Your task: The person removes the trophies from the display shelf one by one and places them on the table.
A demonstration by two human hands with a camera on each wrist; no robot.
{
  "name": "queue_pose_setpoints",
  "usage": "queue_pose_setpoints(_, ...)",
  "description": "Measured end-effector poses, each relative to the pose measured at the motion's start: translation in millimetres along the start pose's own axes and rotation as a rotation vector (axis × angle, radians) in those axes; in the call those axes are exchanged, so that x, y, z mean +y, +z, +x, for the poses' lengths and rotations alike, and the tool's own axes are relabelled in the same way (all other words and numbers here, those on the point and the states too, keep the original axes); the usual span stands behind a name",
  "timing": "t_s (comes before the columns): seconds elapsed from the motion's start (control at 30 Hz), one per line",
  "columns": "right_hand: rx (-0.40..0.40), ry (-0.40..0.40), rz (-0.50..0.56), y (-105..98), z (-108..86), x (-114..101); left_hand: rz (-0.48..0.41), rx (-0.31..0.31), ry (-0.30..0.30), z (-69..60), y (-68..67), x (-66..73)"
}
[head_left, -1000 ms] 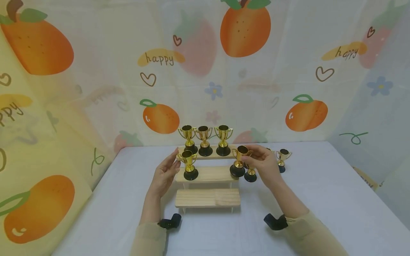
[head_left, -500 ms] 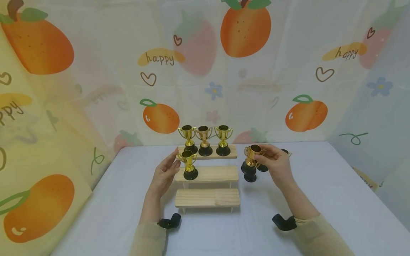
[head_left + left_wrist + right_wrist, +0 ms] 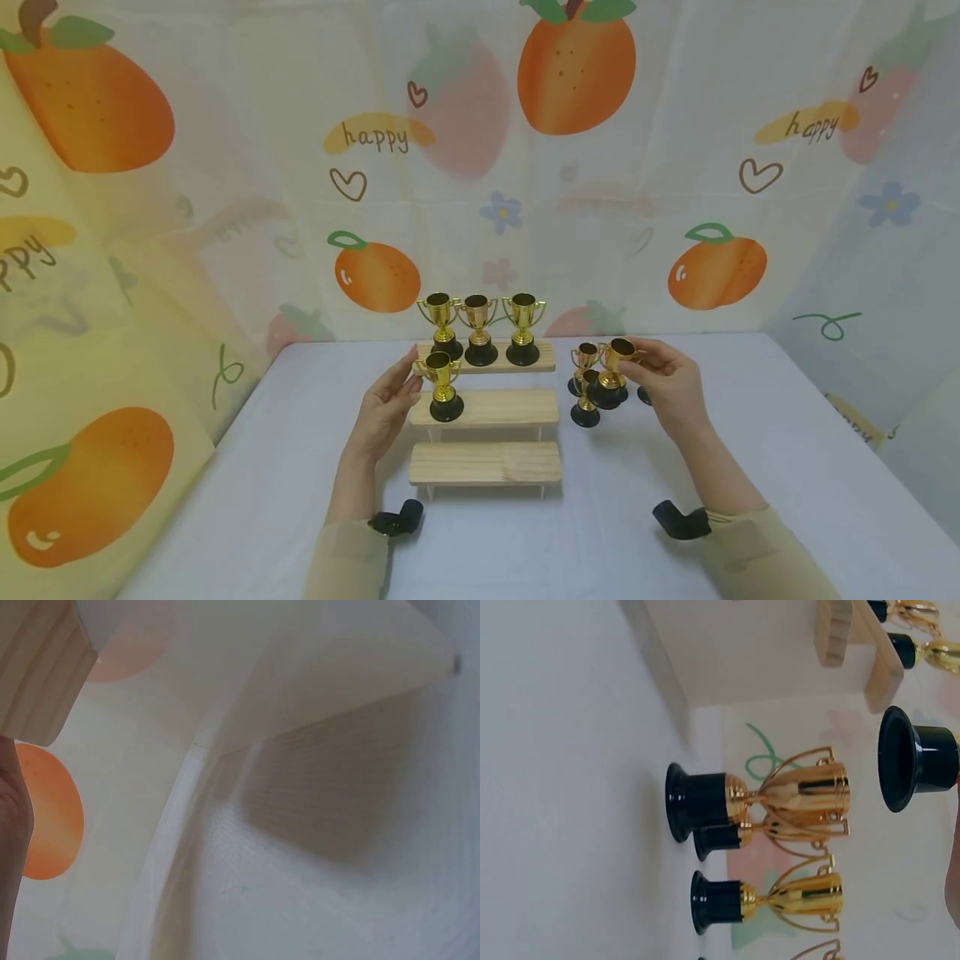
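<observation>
My right hand [image 3: 670, 387] pinches a gold trophy cup [image 3: 617, 358] by its upper part, above the white table beside other trophies. In the right wrist view its black base [image 3: 922, 759] hangs higher than the trophies standing nearby. My left hand [image 3: 386, 408] rests at the left end of the wooden tiered stand [image 3: 510, 408], fingers fairly straight against its edge. Close to those fingertips, a gold trophy [image 3: 446, 387] stands upright on the middle tier. The left wrist view catches only part of the hand [image 3: 11, 817] below a wooden shelf end [image 3: 45, 667].
Three trophies [image 3: 480, 331] line the top tier. Right of the stand, several trophies stand on the table, among them a front one [image 3: 585, 412] and a rear one [image 3: 584, 358]; others are partly hidden by my right hand. A fruit-printed cloth [image 3: 525, 208] hangs behind.
My right hand has carried the trophy rightward, away from the right end of the middle tier, to beside the trophies on the table. My left hand stays where it was.
</observation>
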State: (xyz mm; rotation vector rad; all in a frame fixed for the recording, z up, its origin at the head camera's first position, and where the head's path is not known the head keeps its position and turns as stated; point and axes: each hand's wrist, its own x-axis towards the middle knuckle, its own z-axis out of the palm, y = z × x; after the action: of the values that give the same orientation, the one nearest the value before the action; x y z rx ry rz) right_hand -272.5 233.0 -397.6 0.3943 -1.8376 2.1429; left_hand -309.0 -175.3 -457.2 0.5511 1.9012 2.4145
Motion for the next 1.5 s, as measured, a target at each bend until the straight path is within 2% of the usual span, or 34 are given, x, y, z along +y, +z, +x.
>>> queue_pose_setpoints(0.6,-0.033,0.015,0.046,-22,-0.7,12,0.016,-0.005,0.009,0.2,-1.0,0.0)
queue_pose_setpoints(0.73,-0.035,0.017,0.017,-28,0.9,16,0.013,0.0,0.005,0.0,-1.1,-0.1)
queue_pose_setpoints(1.0,-0.037,0.09,-0.071,-45,4.2,27,0.0,-0.004,0.002,0.1,-0.8,0.1)
queue_pose_setpoints(1.5,-0.092,0.169,-0.057,-54,7.6,34,0.0,0.0,-0.006,0.4,0.0,0.1)
